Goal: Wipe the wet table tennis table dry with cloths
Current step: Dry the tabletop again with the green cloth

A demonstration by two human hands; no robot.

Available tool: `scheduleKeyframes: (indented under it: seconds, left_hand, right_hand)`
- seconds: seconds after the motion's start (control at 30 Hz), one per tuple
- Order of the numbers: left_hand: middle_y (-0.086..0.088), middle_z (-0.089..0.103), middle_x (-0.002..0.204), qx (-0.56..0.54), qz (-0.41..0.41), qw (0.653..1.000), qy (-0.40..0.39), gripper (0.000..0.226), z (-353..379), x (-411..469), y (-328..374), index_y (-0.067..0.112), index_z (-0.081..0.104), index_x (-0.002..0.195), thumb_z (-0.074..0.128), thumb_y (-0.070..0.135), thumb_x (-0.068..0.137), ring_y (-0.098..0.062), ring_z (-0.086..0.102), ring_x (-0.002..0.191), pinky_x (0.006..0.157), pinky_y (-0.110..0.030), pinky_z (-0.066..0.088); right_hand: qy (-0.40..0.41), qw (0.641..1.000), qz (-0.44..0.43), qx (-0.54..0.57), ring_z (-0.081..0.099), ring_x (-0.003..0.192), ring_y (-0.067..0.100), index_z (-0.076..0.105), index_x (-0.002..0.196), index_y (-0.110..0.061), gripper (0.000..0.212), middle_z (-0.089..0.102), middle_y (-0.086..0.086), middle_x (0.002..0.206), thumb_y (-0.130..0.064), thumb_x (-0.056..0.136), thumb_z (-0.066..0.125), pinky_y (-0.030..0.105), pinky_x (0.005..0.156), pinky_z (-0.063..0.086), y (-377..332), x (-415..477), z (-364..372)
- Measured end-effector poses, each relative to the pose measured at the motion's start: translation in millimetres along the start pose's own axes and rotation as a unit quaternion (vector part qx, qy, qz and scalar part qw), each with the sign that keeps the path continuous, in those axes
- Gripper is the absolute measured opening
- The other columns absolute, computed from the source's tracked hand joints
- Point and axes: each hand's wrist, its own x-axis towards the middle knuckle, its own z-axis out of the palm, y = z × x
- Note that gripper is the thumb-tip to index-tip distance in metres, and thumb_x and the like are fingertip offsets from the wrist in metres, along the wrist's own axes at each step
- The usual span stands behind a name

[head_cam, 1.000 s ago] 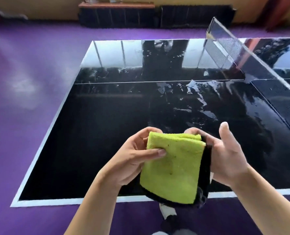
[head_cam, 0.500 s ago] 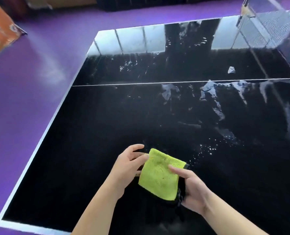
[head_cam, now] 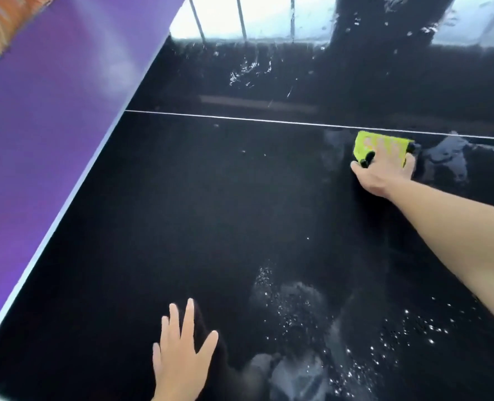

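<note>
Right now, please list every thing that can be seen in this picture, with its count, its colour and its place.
table tennis table: one, black, wet, fills most of the view
white line: one, white, across the table's far half
cloth: one, yellow-green with black backing, on the table just below the white line, right
water drops: many, shiny, near right and far middle
floor: one, purple, left of the table
orange object: one, orange, top left corner, cut off
left hand: one, flat on the table, near side
right hand: one, pressing on the cloth
</note>
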Motion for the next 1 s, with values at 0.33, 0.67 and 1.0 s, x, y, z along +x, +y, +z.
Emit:
scheduleKeyframes:
  seconds: [0.33, 0.67, 1.0]
  left_hand:
    - [0.003, -0.018, 0.167, -0.026, 0.048, 0.995, -0.079, 0.079, -18, 6, -10, 0.036, -0.007, 0.159, 0.048, 0.025, 0.104, -0.023, -0.015, 0.155, 0.126, -0.05, 0.006]
    - [0.0, 0.048, 0.144, -0.353, -0.018, 0.935, -0.037, 0.051, -26, -63, -52, 0.025, 0.044, 0.148, 0.047, 0.011, 0.099, -0.016, 0.047, 0.116, 0.103, -0.033, 0.041]
    - [-0.001, 0.057, 0.134, -0.372, -0.003, 0.928, -0.01, 0.042, -20, -109, -142, 0.019, 0.059, 0.137, 0.044, 0.007, 0.1, -0.018, 0.05, 0.112, 0.1, -0.035, 0.044]
  right_hand:
    - [-0.133, 0.92, -0.358, -0.087, -0.025, 0.149, 0.014, -0.011, 0.156, -0.04, 0.07, -0.019, -0.011, 0.164, -0.058, 0.1, 0.027, 0.047, 0.12, -0.016, -80, -138, 55]
    - [-0.178, 0.894, -0.412, -0.007, -0.028, 0.148, 0.019, -0.012, 0.155, -0.042, 0.072, -0.022, -0.015, 0.162, -0.052, 0.099, 0.031, 0.041, 0.113, -0.029, -63, -438, 134]
    - [-0.498, 0.747, -0.01, 0.44, 0.06, 0.106, 0.006, 0.069, 0.121, -0.017, 0.056, 0.065, 0.014, 0.131, -0.052, 0.079, 0.061, 0.037, 0.106, 0.046, -96, -644, 122]
